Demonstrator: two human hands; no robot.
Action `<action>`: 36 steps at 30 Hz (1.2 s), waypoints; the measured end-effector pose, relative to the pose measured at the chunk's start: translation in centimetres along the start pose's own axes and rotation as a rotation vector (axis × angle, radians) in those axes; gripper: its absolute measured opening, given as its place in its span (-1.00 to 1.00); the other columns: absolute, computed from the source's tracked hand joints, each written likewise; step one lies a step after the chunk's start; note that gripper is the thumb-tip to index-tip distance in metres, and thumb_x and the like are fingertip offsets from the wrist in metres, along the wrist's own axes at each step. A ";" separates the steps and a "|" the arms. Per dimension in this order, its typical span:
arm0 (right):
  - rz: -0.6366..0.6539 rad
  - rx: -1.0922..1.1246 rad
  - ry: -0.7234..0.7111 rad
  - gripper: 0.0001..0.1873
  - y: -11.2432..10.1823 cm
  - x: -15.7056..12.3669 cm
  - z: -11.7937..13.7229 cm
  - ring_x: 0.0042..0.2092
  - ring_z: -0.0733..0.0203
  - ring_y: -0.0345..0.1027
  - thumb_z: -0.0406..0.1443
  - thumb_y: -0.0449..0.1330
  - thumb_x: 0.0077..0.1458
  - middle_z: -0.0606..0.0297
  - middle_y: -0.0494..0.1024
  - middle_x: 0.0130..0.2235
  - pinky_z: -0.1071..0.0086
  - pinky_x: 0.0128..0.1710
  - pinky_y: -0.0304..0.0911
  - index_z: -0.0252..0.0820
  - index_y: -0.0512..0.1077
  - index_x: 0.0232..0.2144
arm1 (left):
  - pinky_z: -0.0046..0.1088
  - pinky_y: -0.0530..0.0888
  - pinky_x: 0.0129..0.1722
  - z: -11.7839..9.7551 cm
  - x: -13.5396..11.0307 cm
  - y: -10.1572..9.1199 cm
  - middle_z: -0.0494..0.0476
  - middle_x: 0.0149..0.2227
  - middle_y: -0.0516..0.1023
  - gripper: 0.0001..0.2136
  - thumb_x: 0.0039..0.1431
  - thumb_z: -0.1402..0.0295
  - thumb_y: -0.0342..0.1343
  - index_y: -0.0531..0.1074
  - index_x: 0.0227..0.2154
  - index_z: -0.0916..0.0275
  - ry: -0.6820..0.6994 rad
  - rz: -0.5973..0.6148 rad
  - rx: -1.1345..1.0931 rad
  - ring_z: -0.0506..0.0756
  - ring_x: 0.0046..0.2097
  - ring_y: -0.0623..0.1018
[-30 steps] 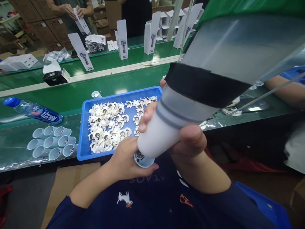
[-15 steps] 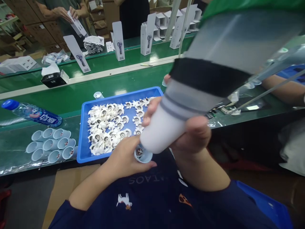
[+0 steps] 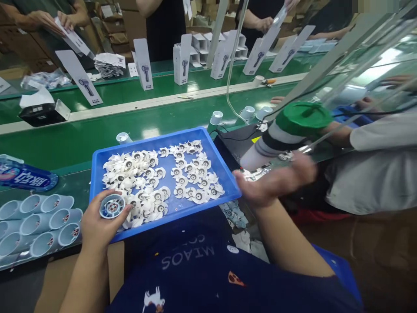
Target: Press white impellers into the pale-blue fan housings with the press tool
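My left hand [image 3: 97, 221] is wrapped round a light-blue cup-shaped fan housing [image 3: 112, 206], its open end facing me and a spoked hub with small reddish parts inside. It is over the near left corner of a blue tray [image 3: 230, 193]. White fan impellers [image 3: 130, 167] lie in the tray, heaped on the left and more spread out on the right. Past the tray's right edge, my right hand [image 3: 276, 180] is blurred, with fingers apart and nothing in it. Just beyond it is a tilted white cylindrical tool [image 3: 260, 152] with black band and green top.
Several light-blue housings [image 3: 35, 224] stand left of the tray, beside a blue-labelled bottle [image 3: 29, 174]. More housings [image 3: 216, 117] sit along the green belt [image 3: 156, 115]. Upright white boxes [image 3: 183, 61] line the far side. Co-workers' arms [image 3: 384, 130] are at right and across.
My right hand has let go of the cylindrical tool, which is now farther off to the right. My left hand has moved left with the housing, away from the tool's tip. The view has shifted.
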State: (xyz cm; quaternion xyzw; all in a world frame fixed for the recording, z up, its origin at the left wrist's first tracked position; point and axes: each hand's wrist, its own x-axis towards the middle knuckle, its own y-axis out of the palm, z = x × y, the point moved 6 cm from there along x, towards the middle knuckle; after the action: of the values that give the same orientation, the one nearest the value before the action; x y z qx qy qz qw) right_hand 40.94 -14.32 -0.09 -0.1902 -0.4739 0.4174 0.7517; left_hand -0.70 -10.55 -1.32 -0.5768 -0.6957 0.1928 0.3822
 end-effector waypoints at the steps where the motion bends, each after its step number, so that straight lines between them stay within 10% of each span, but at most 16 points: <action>1: 0.232 -0.178 -0.113 -0.70 1.6 -0.1 1.5 0.18 -0.19 0.17 -0.11 0.16 0.22 0.03 0.41 0.02 -0.16 0.27 -0.16 -0.11 0.42 -0.07 | -0.10 0.45 0.01 0.0 0.0 0.2 0.14 -0.08 0.58 -0.53 0.02 -0.09 0.26 0.46 -0.13 0.11 -0.001 0.020 0.018 0.33 0.00 0.55; 4: 0.699 -0.428 -0.324 -0.68 5.5 -0.1 3.7 0.07 0.03 0.27 -0.38 -0.04 0.34 0.14 0.53 -0.12 0.04 0.25 -0.15 -0.14 0.53 -0.22 | -0.13 0.47 -0.02 0.4 0.1 0.6 0.11 -0.07 0.57 -0.53 -0.01 -0.12 0.25 0.47 -0.14 0.07 -0.021 0.055 0.040 0.34 0.00 0.55; 11: 0.899 -0.425 -0.280 -0.73 9.3 1.1 2.8 0.00 -0.08 0.30 -0.50 0.03 0.20 -0.05 0.55 -0.20 0.02 0.17 -0.12 -0.35 0.55 -0.29 | -0.10 0.47 -0.01 1.1 0.2 0.5 0.14 -0.04 0.56 -0.50 -0.02 -0.11 0.27 0.45 -0.09 0.06 -0.012 -0.024 0.040 0.35 0.01 0.55; 17: 0.843 -0.014 -0.098 -0.81 8.3 1.8 3.4 0.04 -0.13 0.28 -0.46 0.05 0.12 -0.17 0.49 -0.14 -0.14 0.22 -0.21 -0.42 0.46 -0.29 | -0.09 0.47 0.06 -0.4 -0.9 1.5 0.23 -0.02 0.50 -0.41 0.02 0.07 0.30 0.26 0.05 0.16 0.073 0.035 -0.268 0.29 0.03 0.54; 23: 0.909 0.830 0.140 -0.48 7.3 -0.9 7.9 -0.20 0.18 0.40 0.00 -0.10 0.23 0.06 0.43 -0.10 0.20 -0.13 0.37 -0.23 0.17 0.06 | -0.18 0.51 0.03 -6.5 -3.0 4.1 0.25 0.12 0.47 -0.45 0.19 0.14 0.19 0.22 0.20 0.11 0.262 0.401 -0.277 0.25 0.09 0.53; 28: 0.928 1.229 0.239 -0.52 7.8 -3.1 10.9 -0.26 0.26 0.38 0.07 0.08 0.23 0.20 0.42 -0.19 0.27 -0.15 0.39 -0.15 0.25 -0.01 | -0.13 0.48 0.08 -9.6 -2.6 4.2 0.19 0.05 0.56 -0.47 0.10 0.05 0.30 0.39 0.10 0.10 0.478 0.325 -0.198 0.25 0.07 0.54; 36: 0.560 0.527 -0.410 -0.90 5.6 -1.6 15.1 -0.15 0.18 0.28 -0.42 0.36 0.09 0.20 0.37 -0.20 0.24 -0.08 0.24 -0.22 0.57 -0.28 | -0.17 0.43 0.06 -10.3 -3.8 4.3 0.23 0.00 0.60 -0.57 0.23 0.18 0.22 0.37 0.10 0.21 0.647 0.125 -0.051 0.21 0.02 0.59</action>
State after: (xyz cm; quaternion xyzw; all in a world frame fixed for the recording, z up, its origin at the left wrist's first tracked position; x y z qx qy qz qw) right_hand 24.96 -14.05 2.39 -0.0263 -0.4207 0.7409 0.5229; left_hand 10.05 -14.83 1.01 -0.6594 -0.5059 0.0050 0.5561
